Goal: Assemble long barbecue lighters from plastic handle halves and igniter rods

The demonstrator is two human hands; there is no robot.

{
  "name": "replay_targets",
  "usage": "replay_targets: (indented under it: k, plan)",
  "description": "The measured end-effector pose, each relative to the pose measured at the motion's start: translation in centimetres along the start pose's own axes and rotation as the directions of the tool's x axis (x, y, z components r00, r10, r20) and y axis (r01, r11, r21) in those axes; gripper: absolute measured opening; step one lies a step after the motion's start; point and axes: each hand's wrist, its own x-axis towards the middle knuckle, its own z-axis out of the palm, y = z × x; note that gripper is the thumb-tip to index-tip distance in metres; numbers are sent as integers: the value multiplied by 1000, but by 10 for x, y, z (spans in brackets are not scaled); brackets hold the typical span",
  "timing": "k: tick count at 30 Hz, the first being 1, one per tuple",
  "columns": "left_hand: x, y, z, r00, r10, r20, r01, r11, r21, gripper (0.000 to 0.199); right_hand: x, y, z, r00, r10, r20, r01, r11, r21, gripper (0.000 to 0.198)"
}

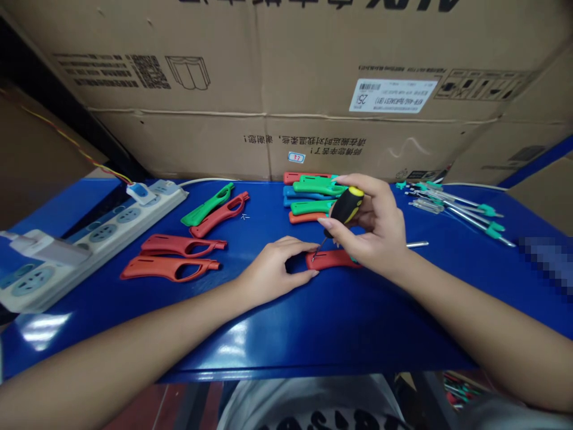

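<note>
My right hand (380,224) is wrapped round a screwdriver (342,210) with a black and yellow handle. The screwdriver slants down, its tip at the left end of a red lighter casing (332,260) lying on the blue table. That same end is pinched between the thumb and fingers of my left hand (273,267). Part of the casing's right side, with a bit of green, is hidden behind my right hand. A metal rod (418,243) shows just past that hand. Directly behind are several red, green and blue lighters (311,207), partly covered by my right hand.
Red casing halves (168,269) and a green casing half (206,205) lie on the left. A white power strip (105,239) with plugs runs along the left side. Metal lighter tubes with green parts (470,212) lie at right. A cardboard box (215,143) walls off the back.
</note>
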Motion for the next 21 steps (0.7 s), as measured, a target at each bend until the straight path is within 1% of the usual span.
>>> replay_targets:
  k: [3,6,8,10,12,14,16,17,18,20,21]
  plan:
    - [1,0,-1,1000,14,5,-14,1000,3,40,-3,1,0,999,-31,20,32,998,-63,58]
    - [2,1,-1,1000,16,16,-16,1000,11,37,-5,2,-2,995,-84,52,90,988,-123,60]
    - [2,1,0,1000,16,18,-16,1000,8,35,-4,1,-4,988,-129,81,140,980,-138,59]
    - [2,2,-1,1000,11,16,-11,1000,0,33,-2,-2,-6,981,-130,142,147,983,-114,59]
    - [2,2,-1,1000,-8,14,8,1000,-8,29,1,-7,-9,968,-57,245,69,997,-39,59]
    - [2,3,-1,999,-32,11,32,999,-20,24,5,-12,-13,935,29,353,-44,998,34,58]
    - [3,4,-2,999,-48,9,48,998,-29,22,8,-15,-16,908,70,414,-102,993,56,58]
    - [3,4,-2,999,-49,8,50,998,-29,22,8,-16,-17,906,70,419,-95,995,40,57]
    - [3,4,-2,999,-48,8,48,998,-28,22,9,-16,-19,909,55,412,-63,998,4,56]
    - [3,4,-2,999,-40,10,40,999,-28,22,8,-14,-20,930,-16,368,63,991,-117,51]
    - [2,4,-2,999,-32,8,33,999,-30,22,8,-13,-21,938,-75,338,146,970,-192,49]
